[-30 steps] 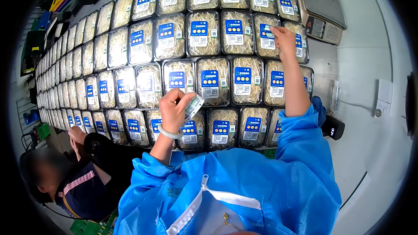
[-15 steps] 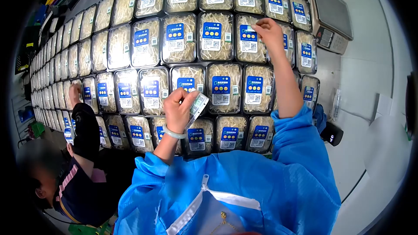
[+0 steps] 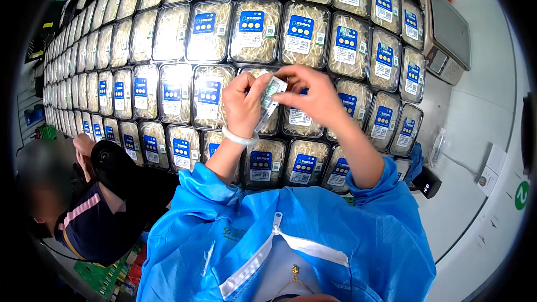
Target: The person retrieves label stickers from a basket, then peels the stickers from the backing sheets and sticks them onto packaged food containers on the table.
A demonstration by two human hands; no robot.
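My left hand (image 3: 244,104), with a pale bangle at the wrist, is closed on a strip of small green-and-white stickers (image 3: 272,94). My right hand (image 3: 311,94) meets it from the right, its thumb and index finger pinching the strip's upper end. Both hands are over rows of clear-topped black trays of bean sprouts (image 3: 255,29). Many trays carry a blue-and-white label (image 3: 301,29), and some have a small green code sticker. My hands partly hide the trays beneath them.
A weighing scale (image 3: 447,28) stands at the upper right. Near the right edge lie a clear bottle (image 3: 438,146) and a small black device with lit digits (image 3: 428,182). A co-worker (image 3: 100,207) in dark clothes is at the lower left, hands by the trays.
My right hand has come back from a tray in the second row to the sticker strip at my left hand. The view has shifted, and the co-worker's raised arm has lowered.
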